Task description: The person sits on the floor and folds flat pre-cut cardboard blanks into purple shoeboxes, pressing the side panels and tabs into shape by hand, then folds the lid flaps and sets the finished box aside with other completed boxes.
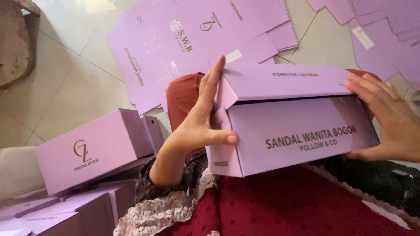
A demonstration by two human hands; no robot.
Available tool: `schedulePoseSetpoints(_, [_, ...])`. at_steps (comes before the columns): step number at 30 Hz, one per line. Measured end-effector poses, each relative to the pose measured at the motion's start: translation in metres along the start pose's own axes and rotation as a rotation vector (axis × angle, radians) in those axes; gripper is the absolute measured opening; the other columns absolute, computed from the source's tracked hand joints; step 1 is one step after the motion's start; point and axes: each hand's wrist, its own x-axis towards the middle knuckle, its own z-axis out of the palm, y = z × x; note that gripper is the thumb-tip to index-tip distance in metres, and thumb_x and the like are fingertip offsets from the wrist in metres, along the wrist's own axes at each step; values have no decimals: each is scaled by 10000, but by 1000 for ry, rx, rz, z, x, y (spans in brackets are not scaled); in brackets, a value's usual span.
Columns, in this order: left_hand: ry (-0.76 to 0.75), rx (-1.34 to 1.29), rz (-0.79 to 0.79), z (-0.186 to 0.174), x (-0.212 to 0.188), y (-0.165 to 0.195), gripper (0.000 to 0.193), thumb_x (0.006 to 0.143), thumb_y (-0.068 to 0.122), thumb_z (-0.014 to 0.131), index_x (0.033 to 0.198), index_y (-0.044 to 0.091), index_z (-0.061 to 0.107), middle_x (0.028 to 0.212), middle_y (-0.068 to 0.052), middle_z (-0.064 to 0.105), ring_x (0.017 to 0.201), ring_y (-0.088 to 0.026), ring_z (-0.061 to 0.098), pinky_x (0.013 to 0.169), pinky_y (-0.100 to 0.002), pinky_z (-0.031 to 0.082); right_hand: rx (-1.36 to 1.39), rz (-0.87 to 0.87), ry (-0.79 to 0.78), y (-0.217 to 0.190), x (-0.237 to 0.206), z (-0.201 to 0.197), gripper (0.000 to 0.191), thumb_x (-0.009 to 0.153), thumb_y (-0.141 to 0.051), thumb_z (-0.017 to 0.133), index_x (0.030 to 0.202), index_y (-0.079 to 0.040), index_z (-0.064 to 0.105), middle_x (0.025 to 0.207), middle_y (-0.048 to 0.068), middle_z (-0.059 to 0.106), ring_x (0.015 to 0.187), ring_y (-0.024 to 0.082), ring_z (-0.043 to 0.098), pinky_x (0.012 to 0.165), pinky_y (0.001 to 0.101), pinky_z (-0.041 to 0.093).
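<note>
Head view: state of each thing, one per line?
Held box: folded up, lid nearly shut, gap showing.
Left hand: flat against box's end.
Right hand: gripping other end.
Side box: assembled, closed.
Flat sheets: unfolded, on floor.
</note>
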Motion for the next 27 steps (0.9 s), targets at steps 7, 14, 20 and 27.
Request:
schedulePoseSetpoints(7, [33, 38, -45, 18, 25, 33, 1279, 720, 584, 907, 1681, 138, 191, 1715, -242, 198, 1667, -414, 136, 1367, -550, 215, 85, -347, 285, -93, 1, -20, 1026, 668, -528, 794, 1507, -153, 339, 1591, 233, 310, 1505, 430, 262, 1240, 639, 182])
schedulePoseSetpoints(14, [-10, 31, -15, 12, 24, 36, 1121, 824, 545, 855, 1656, 162, 209, 1690, -201, 231, 1641, -383, 186, 1376, -556, 250, 141, -387, 323, -143, 30, -34, 874, 713, -450, 781, 1439, -54, 498, 1547, 257, 427, 1437, 478, 408, 1180, 576, 350])
schedulePoseSetpoints(20, [-27, -185, -21, -2, 29, 10, 778, 1034, 384, 597, 1677, 160, 221, 1653, -165, 317, 1629, -319, 223, 1419, -512, 148, 179, -399, 255, -154, 28, -30, 771, 717, -374, 777, 1401, -145, 503, 1527, 238, 408, 1424, 464, 379, 1136, 597, 350])
schedulePoseSetpoints(27, [14, -118, 10, -8, 29, 3, 712, 1074, 323, 640, 1651, 130, 269, 1689, -168, 337, 1642, -300, 227, 1404, -477, 150, 224, -430, 284, -168, 41, -41, 793, 730, -452, 787, 1431, -240, 483, 1579, 242, 329, 1454, 506, 332, 1154, 628, 338])
